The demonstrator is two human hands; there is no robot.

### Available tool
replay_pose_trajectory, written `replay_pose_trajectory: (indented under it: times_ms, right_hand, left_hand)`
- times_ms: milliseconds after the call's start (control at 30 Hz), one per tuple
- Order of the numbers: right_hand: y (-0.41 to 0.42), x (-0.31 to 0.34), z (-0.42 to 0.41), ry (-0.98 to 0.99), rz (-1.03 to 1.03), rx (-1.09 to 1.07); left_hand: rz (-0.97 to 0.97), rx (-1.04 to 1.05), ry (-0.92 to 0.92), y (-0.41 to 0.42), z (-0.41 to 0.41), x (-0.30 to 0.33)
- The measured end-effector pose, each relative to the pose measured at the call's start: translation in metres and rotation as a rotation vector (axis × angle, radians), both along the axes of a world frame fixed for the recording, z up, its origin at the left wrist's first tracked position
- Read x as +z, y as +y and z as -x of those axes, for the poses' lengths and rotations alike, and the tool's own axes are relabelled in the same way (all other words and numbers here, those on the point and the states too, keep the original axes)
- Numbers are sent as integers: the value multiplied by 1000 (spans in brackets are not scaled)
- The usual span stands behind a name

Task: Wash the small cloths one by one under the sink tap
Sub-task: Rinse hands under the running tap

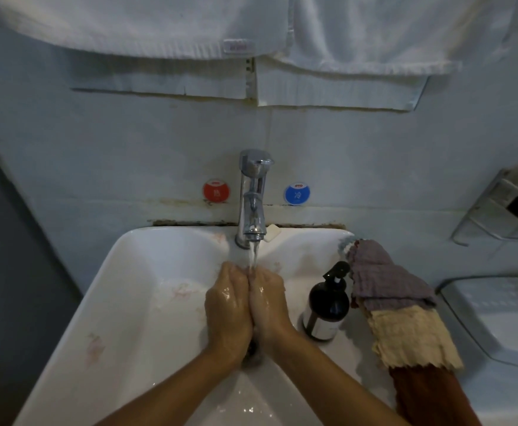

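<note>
Water runs from the chrome tap point(253, 195) into the white sink point(135, 272). My left hand point(228, 309) and my right hand point(268, 305) are wet and pressed palm to palm under the stream, above the drain. No cloth shows between them. The small cloths lie in an overlapping row on the sink's right rim: a grey-purple cloth point(383, 275) at the back, a cream cloth point(411, 336) in the middle and a rust-red cloth point(429, 395) nearest me. A pale blue edge point(345, 243) peeks out behind the purple one.
A dark pump bottle point(327, 305) stands on the rim between my right hand and the cloths. A small white soap bar point(273, 232) sits behind the tap. White towels point(251, 29) hang above. A metal rack point(503, 210) and a white appliance point(497, 318) are at the right.
</note>
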State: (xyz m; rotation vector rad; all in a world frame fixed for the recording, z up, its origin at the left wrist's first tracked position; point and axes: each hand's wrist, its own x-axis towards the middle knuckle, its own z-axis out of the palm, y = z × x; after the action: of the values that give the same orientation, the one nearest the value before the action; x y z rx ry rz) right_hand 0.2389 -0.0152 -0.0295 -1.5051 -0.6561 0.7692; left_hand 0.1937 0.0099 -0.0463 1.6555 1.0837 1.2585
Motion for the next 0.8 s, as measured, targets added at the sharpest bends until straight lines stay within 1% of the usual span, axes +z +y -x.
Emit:
replay_pose_trajectory:
  times_ms: [133,200,267,333,367,433,500,600,667,733,800]
  right_hand:
    - [-1,-1,-1,-18,-5,-97]
    - [-3,-3,-1,33,-5,-69]
    - [-4,-3,1,19,-25,-48]
    - [-5,-5,2,-92,-55,-51]
    - [-6,-5,1,-170,-75,-52]
    - [-8,-6,-1,-308,-104,-39]
    - [-10,-7,-3,-376,-100,-30]
    - [-7,-7,-8,-434,-46,-47]
    - [-6,-6,-10,-471,-4,-19]
    - [-6,-3,-10,-418,35,2]
    - [-5,-2,-9,-378,33,-4]
  left_hand:
    - [41,-34,-8,3,-1,3]
    - [102,-26,-2,2,-1,5]
    - [209,-29,-7,5,-5,2]
    - [436,-85,-33,16,-9,-3]
    - [514,-132,-48,23,-12,-10]
    - [572,-237,-52,31,-13,-18]
    - [527,-276,-43,23,-10,-6]
    - [529,-209,-88,15,-11,-5]
    - [502,-138,-12,15,-13,-8]
    - [485,-92,24,17,-11,-8]
    - [422,-81,24,16,-5,-3]
